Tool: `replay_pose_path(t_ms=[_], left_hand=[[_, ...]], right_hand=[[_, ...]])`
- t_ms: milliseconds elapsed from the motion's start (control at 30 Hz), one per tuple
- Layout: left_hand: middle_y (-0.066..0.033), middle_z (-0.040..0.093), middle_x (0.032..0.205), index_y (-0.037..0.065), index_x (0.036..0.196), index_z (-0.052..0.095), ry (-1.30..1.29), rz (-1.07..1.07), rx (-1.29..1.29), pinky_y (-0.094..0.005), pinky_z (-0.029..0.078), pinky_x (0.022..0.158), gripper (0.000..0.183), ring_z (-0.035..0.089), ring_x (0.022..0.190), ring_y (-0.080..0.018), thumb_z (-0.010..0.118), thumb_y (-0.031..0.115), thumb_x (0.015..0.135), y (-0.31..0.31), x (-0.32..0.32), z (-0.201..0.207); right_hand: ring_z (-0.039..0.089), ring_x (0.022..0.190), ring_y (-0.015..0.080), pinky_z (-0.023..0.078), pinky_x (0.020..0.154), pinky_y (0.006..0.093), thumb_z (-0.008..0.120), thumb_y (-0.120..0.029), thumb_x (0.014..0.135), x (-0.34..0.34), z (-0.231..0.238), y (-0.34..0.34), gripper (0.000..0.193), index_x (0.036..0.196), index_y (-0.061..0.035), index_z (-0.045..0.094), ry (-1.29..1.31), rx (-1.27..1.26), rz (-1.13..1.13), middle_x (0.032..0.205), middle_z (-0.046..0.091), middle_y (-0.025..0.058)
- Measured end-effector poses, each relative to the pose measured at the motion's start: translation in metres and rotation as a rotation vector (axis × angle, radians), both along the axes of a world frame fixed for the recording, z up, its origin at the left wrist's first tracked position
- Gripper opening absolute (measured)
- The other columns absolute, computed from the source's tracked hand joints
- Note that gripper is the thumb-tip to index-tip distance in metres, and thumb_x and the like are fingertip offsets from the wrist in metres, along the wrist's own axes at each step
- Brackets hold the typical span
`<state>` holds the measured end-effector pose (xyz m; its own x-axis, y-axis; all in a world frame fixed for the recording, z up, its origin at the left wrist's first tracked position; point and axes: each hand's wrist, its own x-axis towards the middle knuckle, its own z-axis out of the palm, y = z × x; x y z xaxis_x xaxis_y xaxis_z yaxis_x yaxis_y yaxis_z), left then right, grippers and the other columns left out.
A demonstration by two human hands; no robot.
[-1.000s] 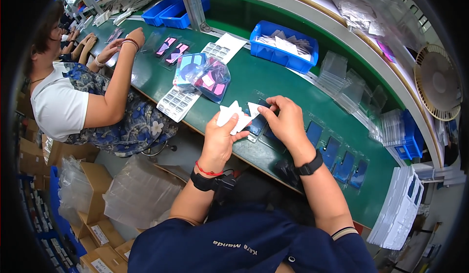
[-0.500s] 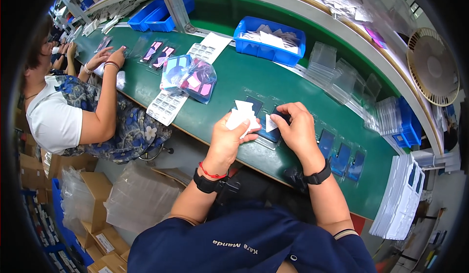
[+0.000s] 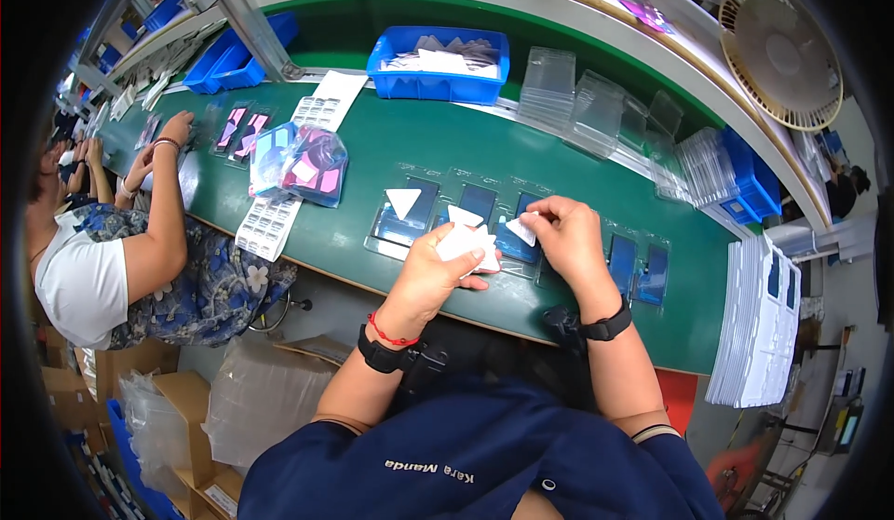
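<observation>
My left hand [image 3: 428, 273] is closed around a stack of white triangular cards [image 3: 463, 248], thumb on top. Between thumb and fingertips, my right hand [image 3: 570, 241] pinches a single white triangular card [image 3: 522, 230]. That card is over a clear plastic blister pack with a dark blue panel [image 3: 527, 205], partly hidden by the hand. A white triangle [image 3: 402, 202] lies on the leftmost pack [image 3: 395, 229]. Another triangle [image 3: 466, 216] shows at the second pack [image 3: 478, 196], just above the stack. Further packs [image 3: 651, 274] lie to the right of my right hand.
A blue bin [image 3: 438, 85] of white cards stands at the back. Clear trays [image 3: 548, 87] are stacked beside it. Bagged pink and blue pieces [image 3: 312, 168] and label sheets [image 3: 268, 227] lie leftward, near a co-worker's arm [image 3: 160, 203]. White trays [image 3: 752, 320] sit at the right end.
The view has shifted, so the bench things appear further left. Both hands have moved rightward along the row of packs. A triangle on the leftmost pack is now uncovered.
</observation>
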<state>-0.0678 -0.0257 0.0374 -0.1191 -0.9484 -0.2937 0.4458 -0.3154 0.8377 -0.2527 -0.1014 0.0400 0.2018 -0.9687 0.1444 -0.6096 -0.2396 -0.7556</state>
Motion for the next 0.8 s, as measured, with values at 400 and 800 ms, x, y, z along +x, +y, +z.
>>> replay_pose_path(t_ms=[400, 800], left_hand=[[-0.0057, 0.061, 0.094, 0.002, 0.107, 0.052, -0.103, -0.258, -0.052, -0.0239, 0.057, 0.059, 0.025, 0.063, 0.084, -0.0127, 0.062, 0.002, 0.084, -0.010, -0.046, 0.006], [-0.0083, 0.062, 0.095, 0.004, 0.107, 0.049, -0.062, -0.316, -0.075, -0.0250, 0.056, 0.059, 0.025, 0.063, 0.087, -0.0160, 0.059, -0.001, 0.084, -0.015, -0.070, 0.005]], right_hand=[[0.052, 0.061, 0.0034, 0.041, 0.055, 0.0187, 0.068, -0.003, 0.080, -0.023, 0.009, 0.021, 0.006, 0.078, -0.0030, 0.062, -0.727, 0.321, 0.120, 0.070, 0.060, -0.0015], [0.055, 0.061, 0.0057, 0.046, 0.055, 0.0246, 0.070, -0.016, 0.081, -0.069, 0.004, 0.038, 0.019, 0.087, 0.0009, 0.064, -0.422, 0.280, 0.036, 0.073, 0.063, 0.0022]])
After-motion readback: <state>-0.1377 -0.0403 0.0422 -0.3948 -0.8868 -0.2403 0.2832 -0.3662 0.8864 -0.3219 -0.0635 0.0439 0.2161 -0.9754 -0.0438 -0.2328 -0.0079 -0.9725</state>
